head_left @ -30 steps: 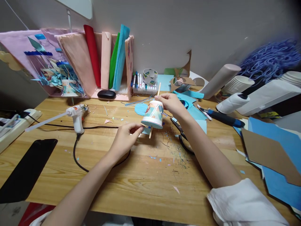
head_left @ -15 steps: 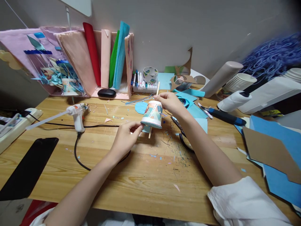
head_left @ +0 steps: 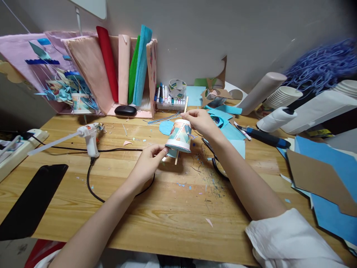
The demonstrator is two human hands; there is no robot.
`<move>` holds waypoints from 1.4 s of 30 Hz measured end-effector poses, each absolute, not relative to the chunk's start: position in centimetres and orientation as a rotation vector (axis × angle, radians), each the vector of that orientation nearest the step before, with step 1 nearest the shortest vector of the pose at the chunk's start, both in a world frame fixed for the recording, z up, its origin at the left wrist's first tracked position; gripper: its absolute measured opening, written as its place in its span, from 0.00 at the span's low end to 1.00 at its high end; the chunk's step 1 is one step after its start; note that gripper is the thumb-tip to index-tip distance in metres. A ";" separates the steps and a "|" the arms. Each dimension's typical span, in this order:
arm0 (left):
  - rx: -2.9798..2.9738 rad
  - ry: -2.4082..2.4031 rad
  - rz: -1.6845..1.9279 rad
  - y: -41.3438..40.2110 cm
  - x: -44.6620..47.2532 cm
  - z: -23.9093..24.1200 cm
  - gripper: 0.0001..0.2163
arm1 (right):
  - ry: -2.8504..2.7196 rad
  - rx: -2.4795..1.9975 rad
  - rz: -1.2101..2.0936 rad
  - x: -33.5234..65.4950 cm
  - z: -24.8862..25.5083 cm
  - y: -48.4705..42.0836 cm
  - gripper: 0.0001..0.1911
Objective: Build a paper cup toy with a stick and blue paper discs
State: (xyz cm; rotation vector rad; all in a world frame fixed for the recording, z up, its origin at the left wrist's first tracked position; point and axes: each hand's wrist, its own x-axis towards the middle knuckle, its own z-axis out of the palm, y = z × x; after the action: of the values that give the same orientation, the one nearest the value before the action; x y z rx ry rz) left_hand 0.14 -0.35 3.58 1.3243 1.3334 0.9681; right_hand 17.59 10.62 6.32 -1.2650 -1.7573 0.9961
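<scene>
A patterned paper cup [head_left: 181, 133] is held upside down and slightly tilted above the table, its wide rim against a thin blue-edged disc. A thin wooden stick [head_left: 186, 103] runs through it, poking out above the cup's base and below the rim. My left hand [head_left: 150, 158] pinches the cup's rim edge from the left, thumb and fingers closed. At the top, my right hand [head_left: 198, 121] has its fingertips closed around the stick just over the cup's base. Behind the cup lies a light blue paper piece [head_left: 165, 127].
A glue gun [head_left: 90, 137] with its black cord stands at left, near a black phone-like slab [head_left: 36, 199]. Scissors [head_left: 216, 163] lie under my right forearm. A utility knife [head_left: 263, 137], blue sheets [head_left: 331, 212] and cardboard [head_left: 320, 180] are at right. Paper scraps litter the tabletop.
The view has shifted very slightly. The cup has turned a little about the stick, so its printed strip sits further left; both hands keep their grip.
</scene>
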 end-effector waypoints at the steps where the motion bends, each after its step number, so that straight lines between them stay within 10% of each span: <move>1: 1.310 1.328 0.960 -0.3 0.1 3.7 0.11 | -1.751 -1.256 0.995 17.6 6.3 10.6 0.18; 42: 1.329 1.391 1.004 -0.8 1.0 2.6 0.08 | -1.573 -1.306 1.192 17.3 7.0 10.2 0.16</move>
State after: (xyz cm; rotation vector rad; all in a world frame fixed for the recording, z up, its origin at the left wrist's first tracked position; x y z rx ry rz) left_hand 0.97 -0.76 2.57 1.3292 1.3908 1.0041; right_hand 17.30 10.21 7.00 -1.3061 -1.5728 1.1922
